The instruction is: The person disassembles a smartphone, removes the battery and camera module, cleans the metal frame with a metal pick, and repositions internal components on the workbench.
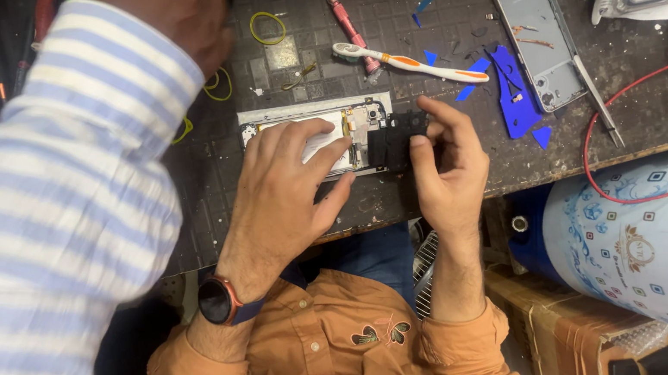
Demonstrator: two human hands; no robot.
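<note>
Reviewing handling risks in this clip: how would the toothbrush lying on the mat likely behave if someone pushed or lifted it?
The toothbrush looks like a slim plastic stick, so it is probably light and stiff. It lies flat on the dark work mat, so a push would likely slide or spin it rather than tip it. Its rounded handle may roll slightly toward the red screwdriver it touches.

A co-worker's striped sleeve (pixel 51 218) blocks the left; toothbrush (pixel 412 63) lies beyond.

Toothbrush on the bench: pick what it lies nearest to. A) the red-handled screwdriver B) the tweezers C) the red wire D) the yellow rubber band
A: the white-and-orange toothbrush has its head end right beside the red-handled screwdriver, seeming to cross its tip, while the rubber band, tweezers and red wire lie farther off.
</note>
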